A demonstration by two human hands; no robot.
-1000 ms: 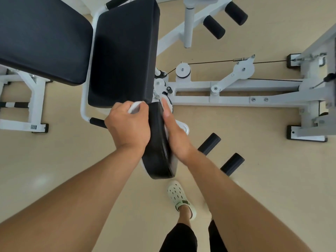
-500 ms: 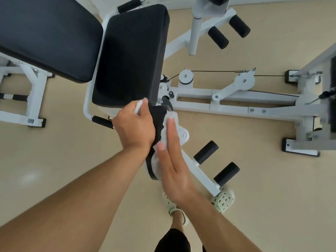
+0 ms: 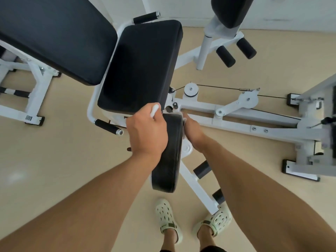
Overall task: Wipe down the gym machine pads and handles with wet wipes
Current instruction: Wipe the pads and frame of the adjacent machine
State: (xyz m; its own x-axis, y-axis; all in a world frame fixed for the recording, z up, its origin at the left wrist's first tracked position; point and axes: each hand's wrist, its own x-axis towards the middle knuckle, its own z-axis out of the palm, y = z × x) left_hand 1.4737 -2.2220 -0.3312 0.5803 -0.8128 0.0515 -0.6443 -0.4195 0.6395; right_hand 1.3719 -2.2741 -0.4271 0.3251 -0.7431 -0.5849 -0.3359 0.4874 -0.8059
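A narrow black pad (image 3: 170, 157) on the white gym machine stands edge-on in front of me. My left hand (image 3: 147, 132) rests against the pad's left side, and its curled fingers grip a small white item (image 3: 155, 109) that I cannot identify. On the pad's right side near the far end is my right hand (image 3: 193, 132). It presses a white wet wipe (image 3: 184, 124) against the pad, and only a strip of the wipe shows. The pad hides the fingertips of that hand.
The black seat pad (image 3: 141, 66) and the back pad (image 3: 54, 33) lie beyond. Black grip handles (image 3: 107, 126) (image 3: 145, 17) flank the seat. Foam rollers (image 3: 201, 169) (image 3: 225, 55), a pulley (image 3: 190, 90) with cable and the white frame (image 3: 236, 117) spread right. My feet wear pale clogs (image 3: 168, 220).
My right hand has slid with the wipe from the pad's near part to its far end, along the right side. The left hand has kept its grip beside the pad.
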